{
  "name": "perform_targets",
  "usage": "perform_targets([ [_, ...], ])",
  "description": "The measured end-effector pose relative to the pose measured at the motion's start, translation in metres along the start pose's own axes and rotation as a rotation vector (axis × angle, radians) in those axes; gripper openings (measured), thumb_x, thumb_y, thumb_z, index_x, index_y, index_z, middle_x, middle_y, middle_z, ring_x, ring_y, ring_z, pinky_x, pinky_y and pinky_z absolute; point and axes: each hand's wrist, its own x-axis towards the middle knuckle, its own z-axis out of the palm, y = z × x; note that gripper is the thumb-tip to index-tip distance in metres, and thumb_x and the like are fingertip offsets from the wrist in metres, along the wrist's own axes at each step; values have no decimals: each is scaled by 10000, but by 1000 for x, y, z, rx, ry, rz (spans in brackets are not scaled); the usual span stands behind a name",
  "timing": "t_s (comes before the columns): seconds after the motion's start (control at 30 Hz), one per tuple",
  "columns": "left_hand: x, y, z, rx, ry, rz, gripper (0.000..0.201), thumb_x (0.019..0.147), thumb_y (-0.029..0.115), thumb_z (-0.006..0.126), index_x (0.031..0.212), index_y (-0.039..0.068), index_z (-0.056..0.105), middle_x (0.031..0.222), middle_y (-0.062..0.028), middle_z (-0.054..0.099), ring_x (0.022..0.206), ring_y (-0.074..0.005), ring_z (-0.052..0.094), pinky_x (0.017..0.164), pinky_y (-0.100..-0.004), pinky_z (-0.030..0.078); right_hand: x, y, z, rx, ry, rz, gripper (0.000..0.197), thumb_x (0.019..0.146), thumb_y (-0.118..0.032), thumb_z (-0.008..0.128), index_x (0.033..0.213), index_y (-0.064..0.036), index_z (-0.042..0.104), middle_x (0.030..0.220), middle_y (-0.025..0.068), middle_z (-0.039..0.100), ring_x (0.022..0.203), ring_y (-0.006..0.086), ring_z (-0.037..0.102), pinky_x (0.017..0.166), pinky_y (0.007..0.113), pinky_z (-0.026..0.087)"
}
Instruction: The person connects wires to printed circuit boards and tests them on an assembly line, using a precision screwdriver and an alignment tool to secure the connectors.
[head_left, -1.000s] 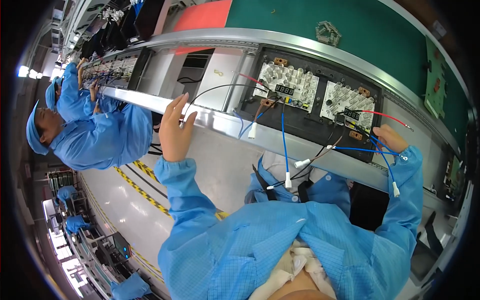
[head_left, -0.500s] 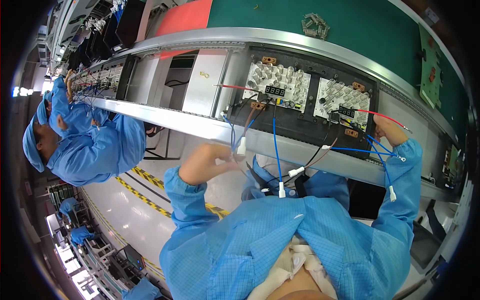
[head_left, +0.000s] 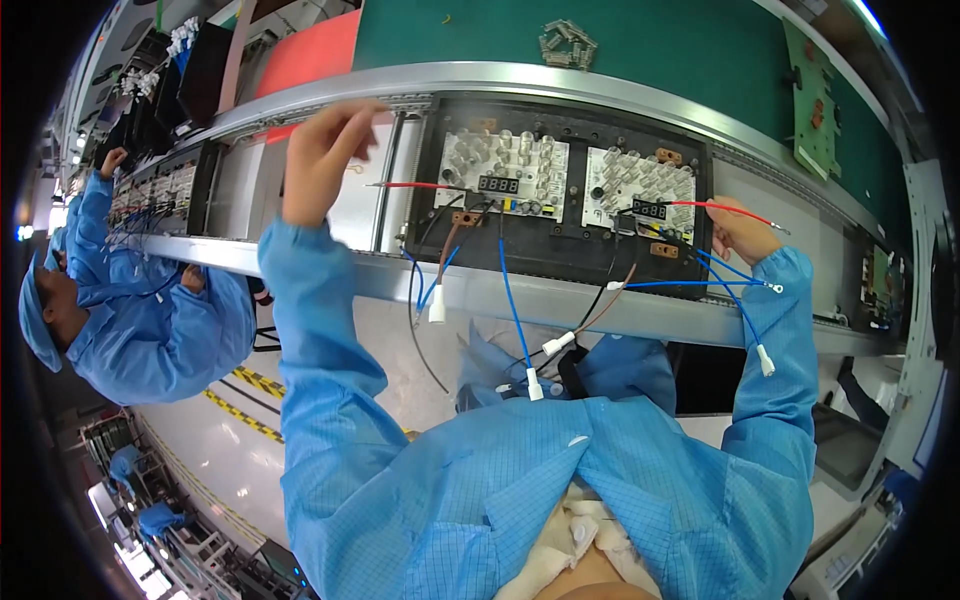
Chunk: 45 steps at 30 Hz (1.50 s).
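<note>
Though both boards (head_left: 545, 168) sat in the tray (head_left: 576, 195) mid-frame, their plugs (head_left: 437, 304) hung unjoined; the left hand (head_left: 322, 162), upper left, was half-curled, seemingly empty, the right hand (head_left: 745, 236) by the tray's edge, its grip unclear

A metal-railed conveyor (head_left: 565, 302) carries a black tray (head_left: 577, 182); a green bench top (head_left: 680, 60) bears small metallic parts (head_left: 568, 45).

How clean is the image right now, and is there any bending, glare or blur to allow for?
Head view: the far metal rail bows with the fisheye, and the corners go black; head view: bright patches wash out at lower left; head view: the left hand looks slightly smeared at its fingertips, while the left circuit board reads fairly sharp.
</note>
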Motion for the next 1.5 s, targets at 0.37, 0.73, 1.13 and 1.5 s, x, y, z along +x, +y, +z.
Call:
perform_targets([
  [0.37, 34, -32, 20, -96, -121, 64, 225, 904, 213, 553, 910, 7, 645, 768, -17, 585, 713, -86, 539, 648, -233, 435, 6, 10, -11, 81, 3, 20, 262, 948, -336, 479, 955, -74, 487, 611, 46, 530, 461, 124, 528, 421, 256, 437],
  [0.73, 24, -30, -39, -463, -803, -42, 338, 796, 273, 677, 966, -16, 633, 881, -65, 563, 786, -139, 558, 699, -255, 464, -2, -23, 22, 40, -5, 24, 369, 923, -344, 520, 1132, -46, 460, 585, 34, 490, 455, 131, 516, 419, 244, 419],
  [1.13, 28, -59, -29, 197, 134, 70, 390, 884, 271, 610, 607, -4, 594, 533, 51, 467, 516, -33, 367, 482, -234, 276, -19, -41, 24, -422, 459, -451, 202, 893, -177, 551, 1031, -35, 592, 663, 0, 540, 580, 65, 474, 514, 203, 360],
  [1.5, 16, -64, -28, 256, 190, -38, 361, 879, 295, 580, 729, -19, 677, 558, -9, 565, 487, -51, 402, 460, -234, 308, -27, -130, 94, -830, -156, -1234, 243, 636, -44, 726, 871, -23, 670, 751, 84, 630, 702, 241, 580, 615, 332, 468],
])
